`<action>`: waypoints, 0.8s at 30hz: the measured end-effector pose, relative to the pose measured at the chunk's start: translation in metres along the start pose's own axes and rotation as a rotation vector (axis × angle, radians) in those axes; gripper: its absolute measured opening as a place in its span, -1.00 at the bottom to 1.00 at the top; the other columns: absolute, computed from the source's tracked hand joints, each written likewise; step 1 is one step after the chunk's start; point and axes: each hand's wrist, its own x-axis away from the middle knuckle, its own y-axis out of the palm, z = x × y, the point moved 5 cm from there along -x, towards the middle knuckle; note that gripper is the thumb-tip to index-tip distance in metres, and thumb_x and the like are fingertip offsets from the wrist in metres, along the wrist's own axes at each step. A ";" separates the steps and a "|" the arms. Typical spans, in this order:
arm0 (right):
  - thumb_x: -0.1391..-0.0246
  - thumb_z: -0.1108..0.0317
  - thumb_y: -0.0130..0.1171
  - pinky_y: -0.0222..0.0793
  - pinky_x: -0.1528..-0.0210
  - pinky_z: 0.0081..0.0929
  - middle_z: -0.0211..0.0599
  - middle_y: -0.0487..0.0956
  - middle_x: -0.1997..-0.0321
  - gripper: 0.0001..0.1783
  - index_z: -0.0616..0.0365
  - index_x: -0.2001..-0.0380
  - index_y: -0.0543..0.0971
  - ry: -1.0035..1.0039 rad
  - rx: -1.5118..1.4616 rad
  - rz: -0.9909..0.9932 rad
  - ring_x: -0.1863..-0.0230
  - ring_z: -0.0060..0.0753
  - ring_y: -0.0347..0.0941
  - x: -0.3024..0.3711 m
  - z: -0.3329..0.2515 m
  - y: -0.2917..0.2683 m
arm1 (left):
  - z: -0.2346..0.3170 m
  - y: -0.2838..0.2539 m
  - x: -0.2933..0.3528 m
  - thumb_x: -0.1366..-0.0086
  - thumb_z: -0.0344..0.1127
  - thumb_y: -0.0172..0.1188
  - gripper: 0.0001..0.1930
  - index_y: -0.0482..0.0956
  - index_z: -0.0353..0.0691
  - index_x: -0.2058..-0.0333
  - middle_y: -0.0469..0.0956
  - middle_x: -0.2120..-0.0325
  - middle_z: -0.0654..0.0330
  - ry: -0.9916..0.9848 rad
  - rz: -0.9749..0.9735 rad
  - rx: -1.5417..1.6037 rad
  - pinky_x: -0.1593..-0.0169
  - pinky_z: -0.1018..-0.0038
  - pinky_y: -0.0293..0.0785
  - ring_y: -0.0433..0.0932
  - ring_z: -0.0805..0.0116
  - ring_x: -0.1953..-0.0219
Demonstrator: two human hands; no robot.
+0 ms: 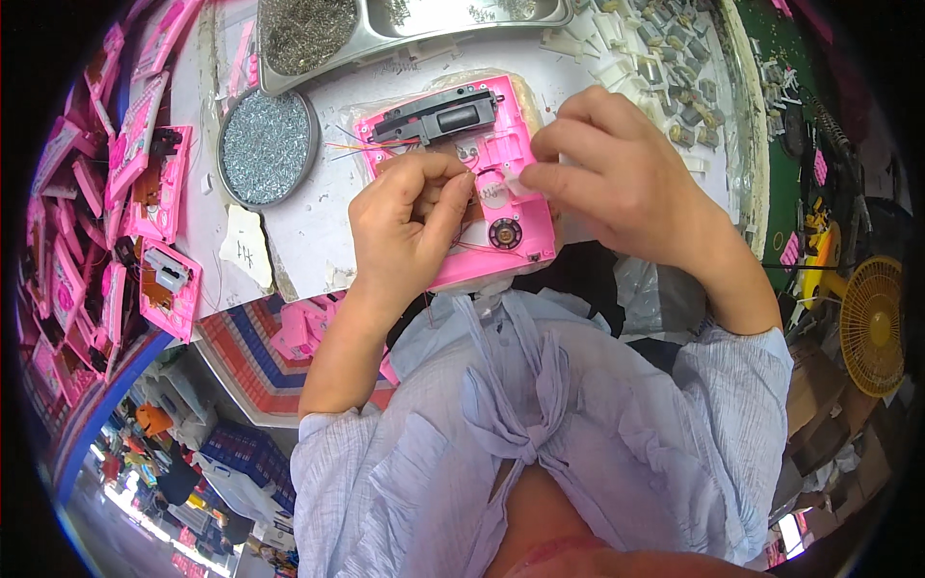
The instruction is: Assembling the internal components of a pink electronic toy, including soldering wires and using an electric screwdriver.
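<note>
A pink plastic toy housing (530, 226) lies open side up in front of me, with a black module (453, 118), a round speaker (505, 233) and thin colored wires (361, 144). Over its left half is my left hand (409, 217), thumb and forefinger pinched together at a spot near the middle; what lies between the tips is too small to make out. My right hand (617, 173) reaches over the right edge, its fingers closed on a small white plastic piece (518, 183) just above the housing. Its curled fingers partly hide that piece.
A round dish of small screws (268, 146) stands at the left. Behind is a metal tray (414, 39) with small metal parts. Small motors (679, 67) and white pieces lie back right. Pink housings (135, 144) pile up far left; a yellow fan (872, 328) stands right.
</note>
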 end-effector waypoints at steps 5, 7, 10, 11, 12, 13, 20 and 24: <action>0.14 0.46 0.37 0.38 0.10 -0.31 -0.29 0.54 0.21 -0.69 0.13 0.21 0.67 0.201 -0.248 0.030 0.12 -0.16 0.42 0.017 0.018 0.008 | 0.001 0.001 0.002 -0.31 -0.54 0.30 -0.94 0.60 -0.35 0.27 0.64 0.50 0.20 -0.062 -0.015 -0.007 0.45 0.61 0.53 0.67 0.53 0.50; 0.13 0.49 0.37 0.36 0.07 -0.33 -0.27 0.55 0.20 -0.65 0.15 0.17 0.69 0.262 -0.302 0.051 0.13 -0.16 0.42 0.028 0.021 0.014 | 0.003 0.004 0.002 -0.30 -0.51 0.31 -0.93 0.61 -0.32 0.25 0.65 0.50 0.18 -0.060 -0.071 -0.064 0.44 0.57 0.54 0.68 0.48 0.49; 0.14 0.49 0.39 0.35 0.06 -0.32 -0.26 0.55 0.21 -0.64 0.15 0.16 0.70 0.292 -0.330 0.101 0.14 -0.18 0.41 0.038 0.018 0.018 | 0.005 0.006 0.001 -0.29 -0.48 0.32 -0.90 0.62 -0.27 0.23 0.66 0.50 0.16 0.010 -0.137 -0.200 0.41 0.53 0.54 0.68 0.42 0.49; 0.14 0.48 0.39 0.35 0.06 -0.32 -0.26 0.55 0.21 -0.64 0.15 0.16 0.70 0.286 -0.332 0.116 0.14 -0.18 0.42 0.039 0.018 0.019 | 0.006 0.008 0.001 -0.29 -0.46 0.32 -0.90 0.62 -0.26 0.22 0.66 0.50 0.15 0.045 -0.157 -0.254 0.40 0.51 0.54 0.68 0.40 0.49; 0.14 0.48 0.40 0.35 0.07 -0.31 -0.26 0.55 0.21 -0.64 0.15 0.17 0.70 0.280 -0.333 0.131 0.14 -0.18 0.42 0.040 0.017 0.019 | 0.008 0.008 0.001 -0.29 -0.46 0.32 -0.89 0.62 -0.25 0.22 0.66 0.49 0.15 0.048 -0.158 -0.249 0.40 0.50 0.54 0.68 0.40 0.49; 0.15 0.49 0.39 0.36 0.08 -0.30 -0.26 0.55 0.20 -0.64 0.13 0.17 0.69 0.271 -0.325 0.139 0.14 -0.17 0.42 0.041 0.017 0.019 | 0.010 0.008 0.000 -0.28 -0.46 0.32 -0.89 0.62 -0.25 0.22 0.66 0.49 0.15 0.052 -0.159 -0.244 0.40 0.50 0.53 0.68 0.39 0.49; 0.19 0.53 0.39 0.39 0.13 -0.29 -0.28 0.56 0.18 -0.62 0.11 0.18 0.67 0.222 -0.242 0.221 0.18 -0.13 0.43 0.044 0.009 0.025 | 0.006 0.007 0.001 -0.26 -0.45 0.34 -0.84 0.61 -0.24 0.18 0.64 0.50 0.17 0.019 -0.186 -0.221 0.45 0.47 0.50 0.62 0.37 0.56; 0.19 0.52 0.40 0.40 0.16 -0.28 -0.27 0.56 0.18 -0.60 0.09 0.17 0.66 0.192 -0.162 0.228 0.21 -0.12 0.43 0.042 0.004 0.022 | 0.019 0.012 -0.002 -0.20 -0.46 0.37 -0.72 0.59 -0.22 0.10 0.63 0.44 0.18 0.051 -0.266 -0.394 0.42 0.42 0.51 0.63 0.31 0.50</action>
